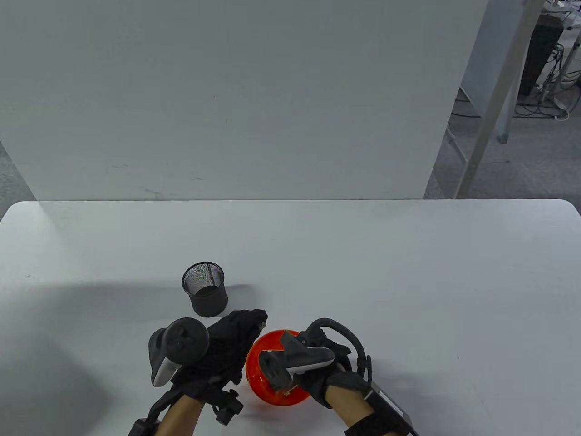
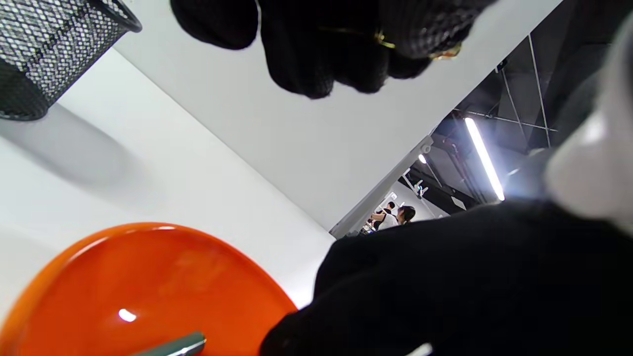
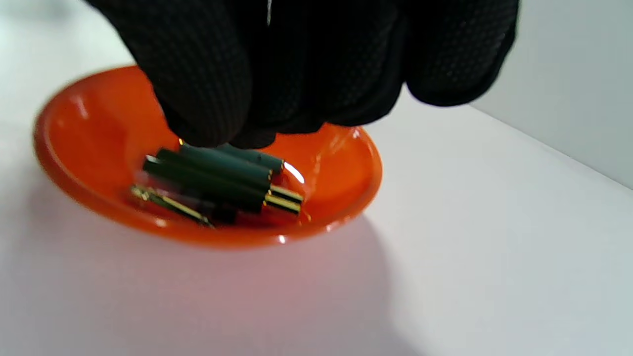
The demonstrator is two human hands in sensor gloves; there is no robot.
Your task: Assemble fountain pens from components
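A shallow, glossy orange bowl (image 1: 261,363) sits on the white table (image 1: 408,281) near its front edge, between the two black-gloved hands. Inside it lie several dark green pen parts with gold-coloured ends (image 3: 217,180), lying side by side across the bottom; a thinner gold-tipped piece (image 3: 168,202) lies at the near side of the pile. The right hand (image 1: 324,363) reaches down into the bowl, its fingertips (image 3: 207,113) bunched together and touching the uppermost green part; whether they have actually closed on it cannot be told, since the glove covers the contact. The left hand (image 1: 229,349) hovers just beside the bowl's left rim, its fingers curled around a small gold-coloured piece (image 2: 381,38) that glints between the fingertips in the left wrist view; what that piece is cannot be made out. A black wire-mesh cylindrical pen cup (image 1: 205,289) stands upright on the table just beyond the left hand, apart from the bowl. A plain white panel (image 1: 227,91) rises behind the far edge of the table.
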